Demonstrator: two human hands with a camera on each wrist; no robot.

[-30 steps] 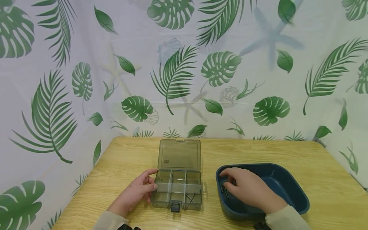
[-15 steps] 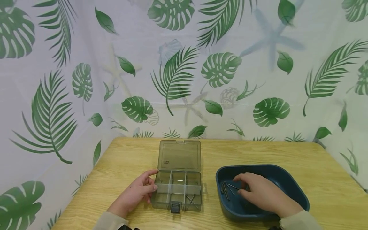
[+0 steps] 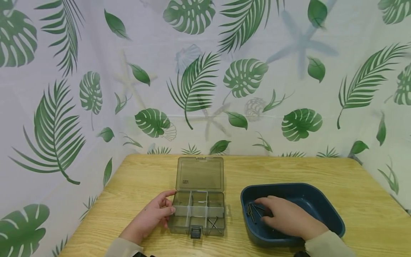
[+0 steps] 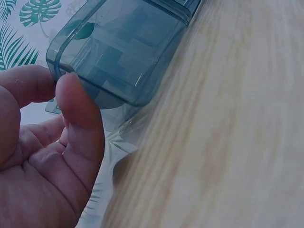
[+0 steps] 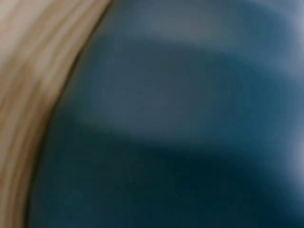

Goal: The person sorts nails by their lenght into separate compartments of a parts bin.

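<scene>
A smoky clear compartment box stands on the table with its lid raised at the back. Several nails, some of them crossed, lie in its front right compartment. My left hand holds the box's left side, thumb on the near wall and index finger at the back corner; the left wrist view shows thumb and finger against the box end. Inside a dark blue basin my right hand reaches down, thumb and index finger apart beside several loose nails.
The wooden table carries both containers, box on the left, basin on the right. A white leaf-print cloth hangs behind and at the sides. In the right wrist view the basin's outer wall fills most of the picture, blurred.
My right hand moved right, away from the basin's left wall, uncovering nails, then came slightly back left and lower toward them. The left hand and box have stayed put.
</scene>
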